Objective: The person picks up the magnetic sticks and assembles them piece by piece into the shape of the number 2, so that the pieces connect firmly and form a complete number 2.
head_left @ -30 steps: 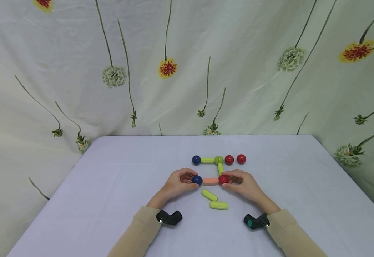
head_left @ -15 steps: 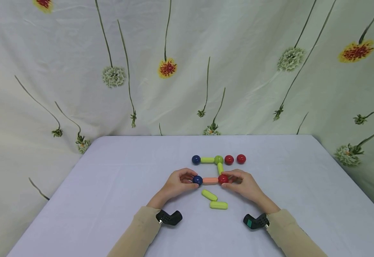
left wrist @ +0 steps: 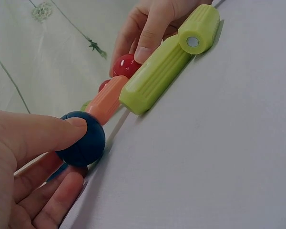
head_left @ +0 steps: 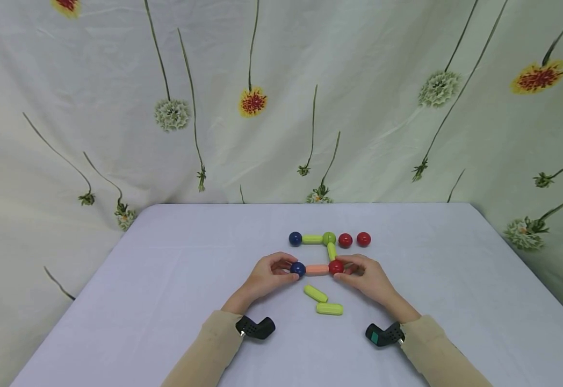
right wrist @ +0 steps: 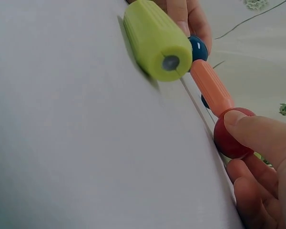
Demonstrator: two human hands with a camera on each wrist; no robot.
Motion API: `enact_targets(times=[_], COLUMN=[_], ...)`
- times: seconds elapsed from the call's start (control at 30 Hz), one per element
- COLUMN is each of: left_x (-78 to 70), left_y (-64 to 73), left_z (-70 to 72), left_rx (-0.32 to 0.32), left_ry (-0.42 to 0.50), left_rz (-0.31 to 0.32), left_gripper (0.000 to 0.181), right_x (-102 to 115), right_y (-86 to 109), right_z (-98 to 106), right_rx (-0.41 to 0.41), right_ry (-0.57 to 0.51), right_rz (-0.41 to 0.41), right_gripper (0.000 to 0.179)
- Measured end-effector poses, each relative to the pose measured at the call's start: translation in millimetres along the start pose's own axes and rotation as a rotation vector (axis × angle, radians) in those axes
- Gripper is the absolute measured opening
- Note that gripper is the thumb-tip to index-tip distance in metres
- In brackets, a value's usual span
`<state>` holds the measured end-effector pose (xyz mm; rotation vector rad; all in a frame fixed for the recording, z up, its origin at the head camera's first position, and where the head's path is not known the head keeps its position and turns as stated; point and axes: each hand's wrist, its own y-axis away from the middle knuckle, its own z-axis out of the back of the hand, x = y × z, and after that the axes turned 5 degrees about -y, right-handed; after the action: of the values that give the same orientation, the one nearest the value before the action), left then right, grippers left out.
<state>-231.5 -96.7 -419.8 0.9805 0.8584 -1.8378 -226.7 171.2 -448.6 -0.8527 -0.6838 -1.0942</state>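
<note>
My left hand pinches a dark blue ball between thumb and fingers. A red ball is pinched by my right hand. Between the two balls runs an orange magnetic stick, its ends meeting both. From the red ball a green stick leads back to a green ball. Another green stick joins that ball to a second blue ball at the left.
Two loose red balls, a nearer one and a farther one, lie right of the green ball. On the near side, two loose green sticks, one slanted and one level, rest on the white tabletop. A flowered cloth hangs behind.
Both hands have shifted the joined balls and sticks very slightly away from the person. Both grips stay the same, and the loose sticks and red balls stay put.
</note>
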Motion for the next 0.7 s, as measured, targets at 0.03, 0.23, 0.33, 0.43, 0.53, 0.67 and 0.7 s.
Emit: enact_targets(times=[0.03,0.23,0.33,0.43,0.53,0.67,0.7], left_x=[4.8,26.2,27.9,27.7,24.9,8.1,3.1], left_y=[-1.7,-9.0,-9.4,-9.3,-8.2,-2.5,-1.0], left_z=[-1.0,-5.2,-5.2,-5.4,-6.1,-3.8,-2.9], left_rx=[-0.007,-0.038,-0.046,-0.054,-0.058,-0.051,-0.048], left_ry=[0.001,-0.004,-0.010,-0.021,-0.028,-0.030,-0.031], left_rz=[0.002,0.013,0.017,0.030,0.039,0.042,0.043], left_gripper=[0.033,0.033,0.032,0.031,0.032,0.031,0.031], right_x=[-0.5,-1.2,-1.3,-1.5,-0.9,0.4,0.6], right_y=[-0.1,-0.8,-1.3,-1.8,-2.4,-2.9,-3.0], right_z=[-0.2,-0.9,-1.0,-1.0,-0.6,-0.2,-0.2], right_rx=[-0.003,-0.014,-0.023,-0.034,-0.035,-0.028,-0.026], right_ry=[0.003,0.004,0.019,0.034,0.030,0.015,0.013], right_rz=[-0.005,-0.046,-0.055,-0.051,-0.049,-0.072,-0.079], right_gripper=[0.042,0.044,0.042,0.039,0.037,0.038,0.038])
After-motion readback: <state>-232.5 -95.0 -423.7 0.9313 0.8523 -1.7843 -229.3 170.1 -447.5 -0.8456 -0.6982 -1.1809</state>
